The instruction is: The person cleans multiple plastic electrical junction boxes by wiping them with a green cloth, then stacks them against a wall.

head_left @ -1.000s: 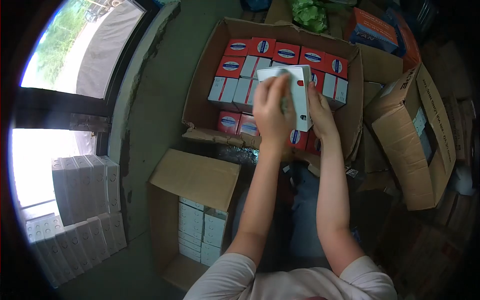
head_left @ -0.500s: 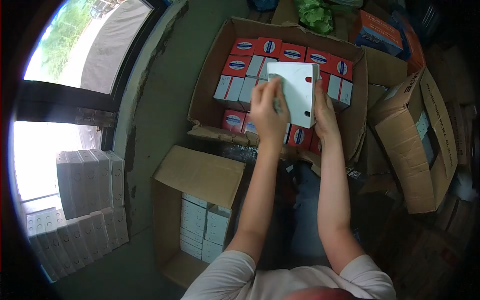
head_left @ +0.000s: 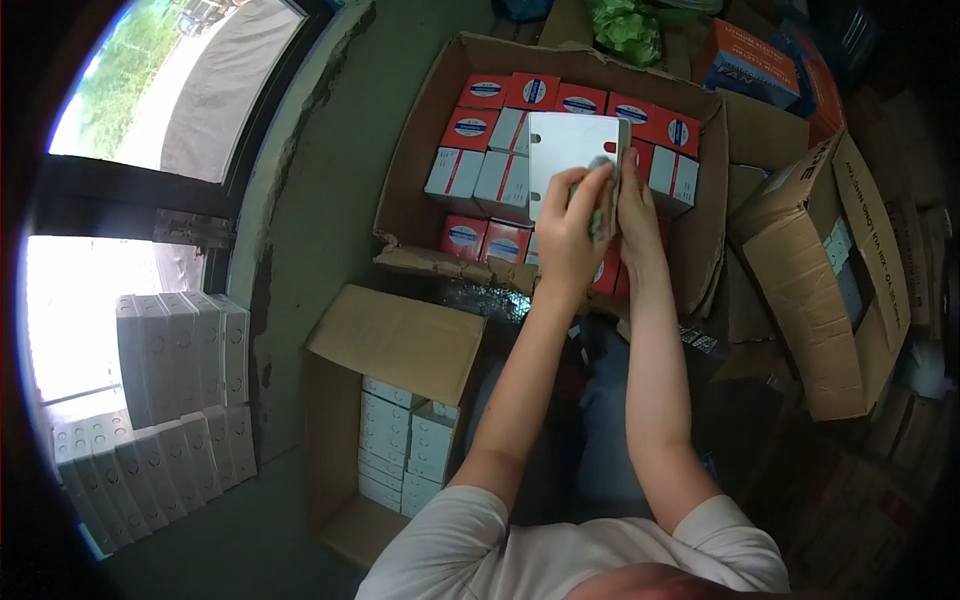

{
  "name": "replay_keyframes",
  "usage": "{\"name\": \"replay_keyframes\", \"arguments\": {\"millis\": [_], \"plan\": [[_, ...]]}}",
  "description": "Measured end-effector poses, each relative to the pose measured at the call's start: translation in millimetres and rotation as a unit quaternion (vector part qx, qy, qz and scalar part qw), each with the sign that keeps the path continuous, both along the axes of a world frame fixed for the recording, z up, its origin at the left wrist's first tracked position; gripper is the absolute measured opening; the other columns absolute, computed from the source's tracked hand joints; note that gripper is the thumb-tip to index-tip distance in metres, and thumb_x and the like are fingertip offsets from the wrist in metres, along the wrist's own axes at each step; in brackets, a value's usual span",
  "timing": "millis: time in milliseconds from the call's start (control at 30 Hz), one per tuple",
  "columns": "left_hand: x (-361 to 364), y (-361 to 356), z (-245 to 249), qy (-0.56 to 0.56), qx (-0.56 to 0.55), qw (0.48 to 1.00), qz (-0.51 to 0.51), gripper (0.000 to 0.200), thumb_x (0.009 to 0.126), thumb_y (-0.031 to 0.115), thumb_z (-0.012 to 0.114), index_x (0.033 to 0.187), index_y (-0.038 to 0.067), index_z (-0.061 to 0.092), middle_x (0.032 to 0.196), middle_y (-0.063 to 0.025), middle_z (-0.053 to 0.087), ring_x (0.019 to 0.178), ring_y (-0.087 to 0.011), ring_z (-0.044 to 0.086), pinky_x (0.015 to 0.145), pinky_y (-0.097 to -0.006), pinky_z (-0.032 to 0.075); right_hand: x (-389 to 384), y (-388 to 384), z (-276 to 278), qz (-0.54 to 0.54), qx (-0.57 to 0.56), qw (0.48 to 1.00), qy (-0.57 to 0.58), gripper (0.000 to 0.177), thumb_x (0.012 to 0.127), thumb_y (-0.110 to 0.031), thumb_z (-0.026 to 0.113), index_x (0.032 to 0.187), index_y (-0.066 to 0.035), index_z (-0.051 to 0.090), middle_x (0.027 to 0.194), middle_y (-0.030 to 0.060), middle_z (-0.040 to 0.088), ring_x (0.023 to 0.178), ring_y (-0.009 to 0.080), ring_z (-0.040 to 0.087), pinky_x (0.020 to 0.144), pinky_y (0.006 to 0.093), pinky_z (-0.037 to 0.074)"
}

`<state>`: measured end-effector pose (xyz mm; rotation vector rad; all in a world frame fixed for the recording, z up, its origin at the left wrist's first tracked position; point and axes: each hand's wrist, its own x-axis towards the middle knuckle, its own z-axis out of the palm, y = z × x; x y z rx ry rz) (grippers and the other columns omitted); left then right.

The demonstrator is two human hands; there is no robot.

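A white plastic box [head_left: 568, 140] with dark slots near its corners is held up over the large carton, its flat face toward me. It looks like an electrical wall box. My right hand [head_left: 638, 205] grips its right edge, with part of the fingers hidden behind it. My left hand [head_left: 578, 220] is closed on a crumpled grey-green cloth [head_left: 600, 195], pressed against the right part of the white face. Beneath both hands, red-and-white small boxes [head_left: 470, 128] stand in rows inside the open carton [head_left: 400, 190].
Lower left, another open carton [head_left: 395, 325] contains stacked white boxes [head_left: 385, 430]. More white boxes [head_left: 170, 360] are stacked by the window. On the right stands a tilted open carton [head_left: 810, 300]; an orange-and-blue box [head_left: 750, 65] and a green plastic bag [head_left: 625, 30] are at the back.
My left hand has moved right with the cloth, from the left side of the white box's face to its right side. My right hand still holds the box, which has shifted slightly.
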<state>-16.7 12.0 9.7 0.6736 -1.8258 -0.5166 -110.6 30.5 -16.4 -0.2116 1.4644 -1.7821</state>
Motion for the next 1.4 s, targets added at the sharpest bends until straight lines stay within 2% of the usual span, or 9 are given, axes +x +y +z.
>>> {"name": "replay_keyframes", "arguments": {"millis": [100, 333, 433, 533, 667, 800, 967, 1233, 1400], "plan": [[-2, -17, -6, 0.019, 0.027, 0.993, 0.117, 0.018, 0.085, 0.004, 0.066, 0.103, 0.005, 0.068, 0.091, -0.0143, 0.064, 0.078, -0.0289, 0.065, 0.068, -0.0355, 0.052, 4, 10, 16, 0.022, -0.034, 0.999, 0.021, 0.058, 0.099, -0.053, 0.045, 0.119, -0.001, 0.06, 0.109, 0.0086, 0.064, 0.104, 0.0149, 0.057, 0.091, 0.031, 0.043], [4, 9, 2, -0.054, 0.019, 0.998, -0.011, 0.016, 0.086, 0.005, 0.066, 0.102, 0.006, 0.069, 0.091, -0.0139, 0.064, 0.078, -0.028, 0.065, 0.068, -0.0363, 0.052, -5, 4, 14, -0.022, -0.048, 0.999, 0.009, 0.062, 0.099, -0.055, 0.043, 0.121, 0.0, 0.059, 0.112, 0.0106, 0.063, 0.105, 0.0154, 0.057, 0.089, 0.0312, 0.044], [1, -4, -5, -0.025, 0.05, 0.993, 0.107, 0.016, 0.086, 0.007, 0.066, 0.102, 0.006, 0.069, 0.093, -0.0137, 0.064, 0.08, -0.0285, 0.065, 0.069, -0.0359, 0.052, -2, 8, 10, -0.002, -0.079, 0.997, 0.005, 0.064, 0.098, -0.056, 0.044, 0.128, 0.0, 0.055, 0.119, 0.0125, 0.061, 0.109, 0.0173, 0.057, 0.092, 0.0316, 0.045], [13, -8, -10, -0.056, 0.099, 0.987, 0.117, 0.016, 0.087, 0.009, 0.066, 0.102, 0.007, 0.069, 0.095, -0.0129, 0.064, 0.08, -0.0288, 0.065, 0.069, -0.0362, 0.052, -6, 7, 11, -0.067, -0.113, 0.991, -0.037, 0.067, 0.097, -0.057, 0.044, 0.133, 0.0, 0.05, 0.123, 0.0118, 0.059, 0.113, 0.0178, 0.055, 0.094, 0.0319, 0.044], [7, 9, 3, -0.075, 0.043, 0.996, -0.023, 0.018, 0.086, 0.008, 0.067, 0.104, 0.008, 0.069, 0.096, -0.011, 0.064, 0.079, -0.0279, 0.065, 0.066, -0.0345, 0.053, -6, 5, 16, -0.072, -0.096, 0.992, -0.029, 0.067, 0.098, -0.056, 0.042, 0.134, 0.0, 0.048, 0.126, 0.0121, 0.057, 0.112, 0.0188, 0.057, 0.093, 0.0325, 0.046], [9, -10, -8, -0.039, 0.022, 0.996, 0.082, 0.019, 0.087, 0.007, 0.066, 0.106, 0.007, 0.068, 0.096, -0.0115, 0.064, 0.08, -0.0251, 0.065, 0.066, -0.0338, 0.052, -1, 8, 17, -0.041, -0.144, 0.988, -0.046, 0.066, 0.099, -0.056, 0.039, 0.134, -0.001, 0.047, 0.125, 0.0113, 0.057, 0.11, 0.0181, 0.058, 0.094, 0.0324, 0.047], [18, -11, -16, -0.048, 0.011, 0.998, 0.04, 0.024, 0.082, 0.002, 0.067, 0.106, 0.009, 0.069, 0.096, -0.0106, 0.063, 0.08, -0.025, 0.065, 0.067, -0.0341, 0.053, -7, 0, 6, -0.107, -0.184, 0.953, -0.215, 0.059, 0.098, -0.057, 0.039, 0.133, -0.011, 0.05, 0.129, 0.0077, 0.056, 0.115, 0.0248, 0.057, 0.094, 0.0401, 0.05], [6, -2, -12, -0.107, -0.149, 0.979, -0.088, 0.037, 0.073, -0.001, 0.069, 0.107, 0.013, 0.071, 0.097, -0.0066, 0.064, 0.081, -0.0228, 0.065, 0.067, -0.0329, 0.054, -9, 6, -9, -0.099, -0.13, 0.926, -0.34, 0.044, 0.098, -0.047, 0.046, 0.122, -0.011, 0.057, 0.118, 0.0081, 0.062, 0.107, 0.0255, 0.062, 0.089, 0.038, 0.054], [5, -17, -25, -0.055, -0.043, 0.997, 0.02, 0.03, 0.075, 0.001, 0.07, 0.103, 0.012, 0.07, 0.097, -0.0082, 0.065, 0.083, -0.025, 0.066, 0.069, -0.0333, 0.055, -15, -3, -39, -0.138, -0.183, 0.897, -0.379, 0.041, 0.098, -0.044, 0.048, 0.121, -0.011, 0.057, 0.115, 0.0063, 0.064, 0.103, 0.0256, 0.063, 0.089, 0.0373, 0.054]]}}
